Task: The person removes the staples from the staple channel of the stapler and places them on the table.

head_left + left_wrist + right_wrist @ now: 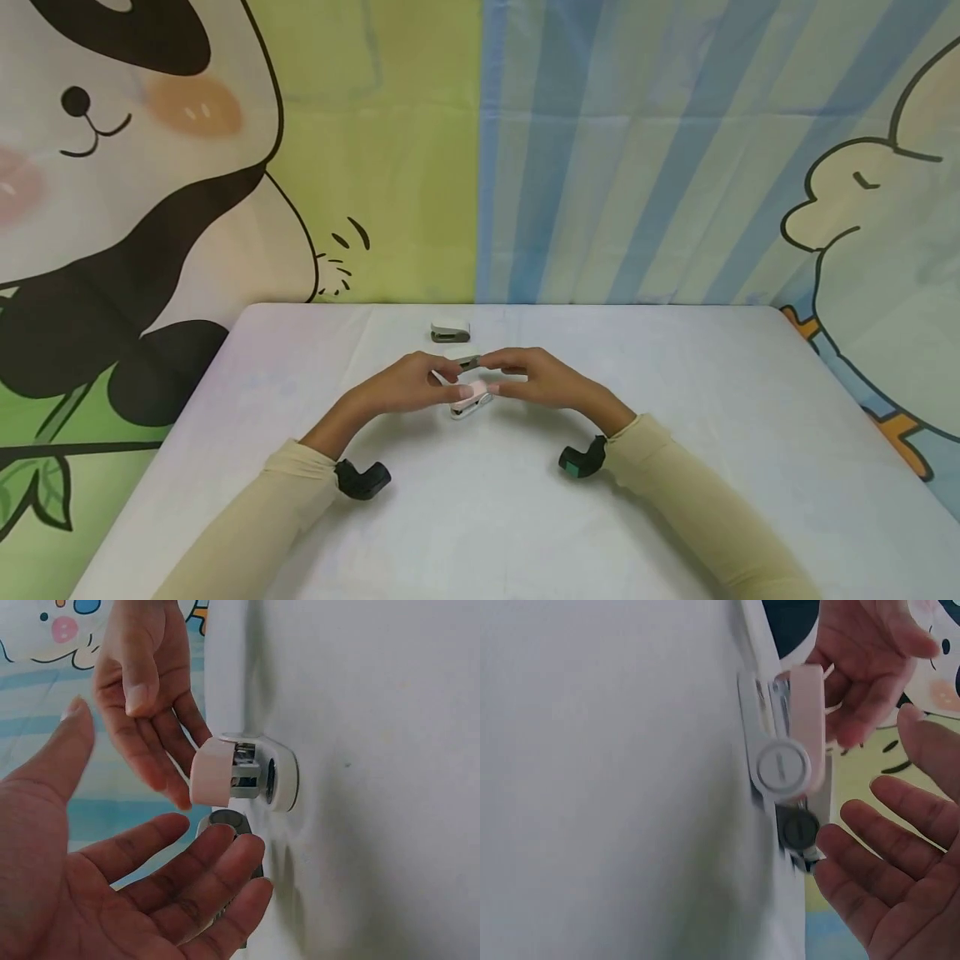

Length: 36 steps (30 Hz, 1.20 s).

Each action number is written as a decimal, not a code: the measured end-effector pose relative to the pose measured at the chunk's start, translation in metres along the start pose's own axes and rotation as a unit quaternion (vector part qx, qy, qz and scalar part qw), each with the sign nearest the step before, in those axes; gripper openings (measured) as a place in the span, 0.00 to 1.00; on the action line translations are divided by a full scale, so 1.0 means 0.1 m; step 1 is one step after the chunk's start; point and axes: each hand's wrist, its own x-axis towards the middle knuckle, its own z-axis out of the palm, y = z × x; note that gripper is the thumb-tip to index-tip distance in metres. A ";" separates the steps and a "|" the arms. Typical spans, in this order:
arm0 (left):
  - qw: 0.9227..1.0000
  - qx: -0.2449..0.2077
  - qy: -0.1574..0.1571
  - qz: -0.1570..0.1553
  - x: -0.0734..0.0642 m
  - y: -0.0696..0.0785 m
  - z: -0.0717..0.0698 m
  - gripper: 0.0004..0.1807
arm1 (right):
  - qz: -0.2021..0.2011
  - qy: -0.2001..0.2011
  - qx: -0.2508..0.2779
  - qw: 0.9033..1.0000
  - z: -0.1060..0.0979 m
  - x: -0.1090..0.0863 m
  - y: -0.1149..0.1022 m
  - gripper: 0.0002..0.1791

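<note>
A pink and white stapler (pixel 469 402) stands on the table between the two hands. Just behind it is a grey stapler (pixel 469 362), partly covered by fingers. My left hand (pixel 412 383) reaches in from the left, thumb and fingers spread apart and relaxed, close to both staplers. From the other side my right hand (pixel 546 379) mirrors it, its fingertips near the same pair. In the right wrist view the pink stapler (pixel 808 724) shows its round pivot side, with the grey one (pixel 799 827) beyond. Whether any fingertip touches a stapler, I cannot tell.
Farther back, a third stapler (pixel 450 332) with a white top and dark grey base stands near the table's rear edge. A white cloth covers the table (pixel 480 533). Behind it hangs a cartoon-printed curtain (pixel 600 150). Each wrist wears a black camera (pixel 363 481).
</note>
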 end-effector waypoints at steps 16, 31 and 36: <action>0.997 0.062 -0.018 0.048 0.18 -0.09 0.24 0.09 | -0.043 -0.008 -0.073 0.996 0.21 0.10 -0.02 0.16; 0.991 0.107 -0.019 0.073 0.18 -0.03 0.38 0.09 | -0.018 -0.023 -0.121 0.992 0.24 -0.07 -0.09 0.10; 0.995 0.078 -0.012 0.065 0.18 -0.03 0.38 0.07 | -0.012 -0.019 -0.123 0.992 0.22 -0.10 -0.11 0.10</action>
